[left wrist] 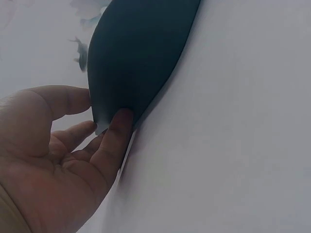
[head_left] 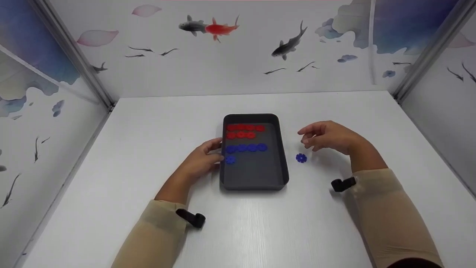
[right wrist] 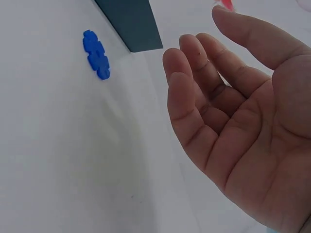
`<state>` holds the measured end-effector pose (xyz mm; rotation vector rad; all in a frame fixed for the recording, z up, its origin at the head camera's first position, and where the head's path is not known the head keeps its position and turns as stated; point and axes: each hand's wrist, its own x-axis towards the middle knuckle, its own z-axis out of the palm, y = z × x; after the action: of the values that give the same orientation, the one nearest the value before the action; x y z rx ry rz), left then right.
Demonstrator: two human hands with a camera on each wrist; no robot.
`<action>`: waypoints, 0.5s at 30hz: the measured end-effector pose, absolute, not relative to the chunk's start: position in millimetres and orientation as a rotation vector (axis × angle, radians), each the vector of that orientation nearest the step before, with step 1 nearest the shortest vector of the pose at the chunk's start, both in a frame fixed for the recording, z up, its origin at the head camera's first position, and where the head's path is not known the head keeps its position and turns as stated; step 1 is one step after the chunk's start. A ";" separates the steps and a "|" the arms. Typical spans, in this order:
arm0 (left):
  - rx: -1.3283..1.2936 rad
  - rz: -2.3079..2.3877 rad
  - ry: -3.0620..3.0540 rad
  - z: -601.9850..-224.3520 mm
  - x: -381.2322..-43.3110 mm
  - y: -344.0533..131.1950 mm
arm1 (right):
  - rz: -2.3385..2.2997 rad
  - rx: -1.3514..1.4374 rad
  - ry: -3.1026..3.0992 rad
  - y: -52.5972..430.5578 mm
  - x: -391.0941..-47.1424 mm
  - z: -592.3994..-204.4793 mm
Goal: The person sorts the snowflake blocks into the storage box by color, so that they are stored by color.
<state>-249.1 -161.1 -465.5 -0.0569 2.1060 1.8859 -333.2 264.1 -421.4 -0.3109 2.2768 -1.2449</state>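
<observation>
A dark grey rectangular tray (head_left: 253,178) stands on the white table. My left hand (head_left: 202,160) rests at its left side, thumb and fingertips touching the outer wall by the rim. The left wrist view shows the fingers (left wrist: 119,133) spread along that wall (left wrist: 138,53). Inside the tray lie two rows of red notched discs (head_left: 241,134), a row of blue notched discs (head_left: 252,147) and one more blue disc (head_left: 230,160) below. Right of the tray my right hand (head_left: 331,137) hovers, loosely bent and holding nothing. A single blue notched disc (head_left: 301,158) lies on the table just below its fingers.
The white table (head_left: 241,230) is enclosed at the back and sides by white panels (head_left: 241,67) printed with fish and petals. Metal posts (head_left: 427,56) stand at the back corners. A black wrist camera (head_left: 343,184) sits on the right sleeve, another (head_left: 191,218) on the left.
</observation>
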 end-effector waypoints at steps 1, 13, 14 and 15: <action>-0.058 1.884 2.108 -465.9 -249.3 -160.9 | -1.242 -0.300 2.268 265.0 -334.2 -425.0; -0.069 1.835 2.155 -464.6 -249.7 -160.6 | -1.138 -0.358 2.240 265.6 -338.8 -447.5; -0.066 1.839 2.152 -464.2 -249.8 -160.7 | -1.108 -0.366 2.254 265.1 -338.8 -447.6; -0.063 1.838 2.152 -464.4 -250.1 -160.9 | -1.075 -0.374 2.270 264.5 -338.5 -447.4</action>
<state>-250.1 -160.9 -464.4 -0.0629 2.1516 1.8376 -338.5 264.5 -447.4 -0.3739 2.2699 -1.0754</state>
